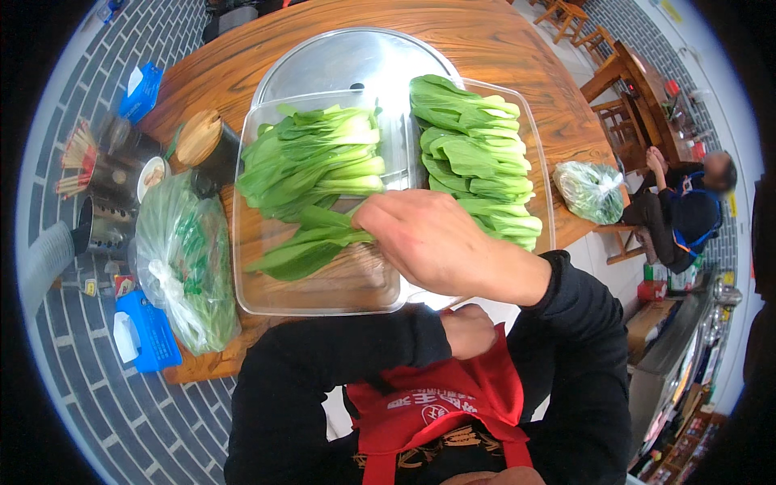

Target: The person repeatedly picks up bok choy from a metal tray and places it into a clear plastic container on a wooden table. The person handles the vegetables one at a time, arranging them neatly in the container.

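Observation:
My right hand [433, 239] grips the pale stem end of a bok choy [309, 245], whose leaves point left. The piece is in or just above the near part of the left clear plastic tray [327, 303]; contact with the floor is unclear. Behind it, several bok choy [318, 154] lie in a row in that tray, stems to the right. More bok choy [476, 157] fill the right clear tray [548, 194], beside my right wrist. My left hand [470, 331] rests with curled fingers near the red apron [436, 400], below my right forearm; its palm side is hidden.
A round metal turntable [327, 60] lies under the trays' far ends on the wooden table [515, 42]. On the left stand a knotted bag of greens [188, 267], tissue boxes [148, 339] and a chopstick holder [109, 173]. Another bag [588, 188] sits right; a person [685, 206] sits beyond.

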